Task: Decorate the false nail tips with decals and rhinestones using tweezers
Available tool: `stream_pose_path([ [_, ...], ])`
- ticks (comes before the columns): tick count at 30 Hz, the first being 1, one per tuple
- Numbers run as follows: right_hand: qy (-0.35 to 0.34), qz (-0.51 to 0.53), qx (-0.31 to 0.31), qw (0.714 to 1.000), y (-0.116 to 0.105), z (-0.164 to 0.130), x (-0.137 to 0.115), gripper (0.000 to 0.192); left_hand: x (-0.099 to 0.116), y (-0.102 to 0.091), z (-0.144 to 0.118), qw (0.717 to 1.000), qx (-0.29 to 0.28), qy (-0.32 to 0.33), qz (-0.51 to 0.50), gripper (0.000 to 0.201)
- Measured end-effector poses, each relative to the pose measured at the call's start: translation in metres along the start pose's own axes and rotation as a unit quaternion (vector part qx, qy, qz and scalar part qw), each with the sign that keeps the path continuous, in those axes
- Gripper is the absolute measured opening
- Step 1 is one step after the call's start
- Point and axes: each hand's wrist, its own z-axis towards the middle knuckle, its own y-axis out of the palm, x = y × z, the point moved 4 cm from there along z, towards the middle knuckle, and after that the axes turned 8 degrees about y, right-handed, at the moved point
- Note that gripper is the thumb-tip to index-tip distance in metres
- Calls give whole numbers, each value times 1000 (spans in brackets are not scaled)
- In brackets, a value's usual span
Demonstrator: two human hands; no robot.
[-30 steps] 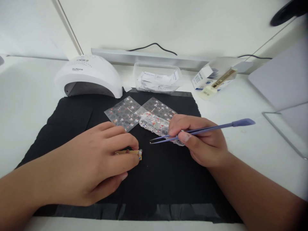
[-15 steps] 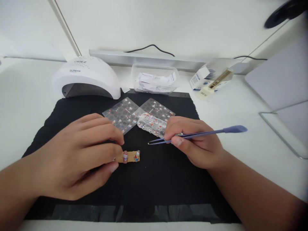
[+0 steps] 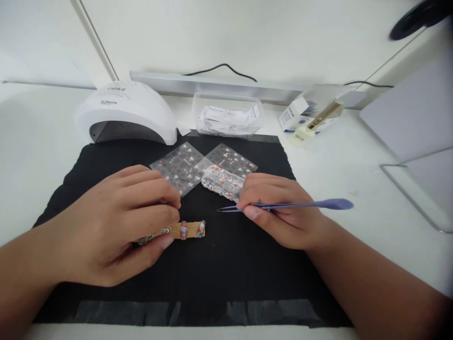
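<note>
A clear plastic tub at the back of the bench holds white paper packets; beside it to the right a small blue-and-white carton lies open with a tan strip poking out; a compartmented clear bead box sits on the black mat, its cells filled with tiny red and white pieces, just in front of two patterned sticker sheets; a white nail lamp stands at the mat's far left corner.

The wooden stick lies flat on the mat, carrying small decorated nail tips along its length; the left hand grasps its near end, thumb below and fingers curled over the top, so the free end juts out to the right of the fingertips; the right hand is clenched on purple tweezers, held almost level, their point hovering just above and to the right of the stick's free end, apart from it.
</note>
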Motion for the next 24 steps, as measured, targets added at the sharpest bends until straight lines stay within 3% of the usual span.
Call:
stream_pose_path([
  [24,9,1,5,1000,1,2,0,16,-2,3,0,1000,-21,-6,-16,9],
])
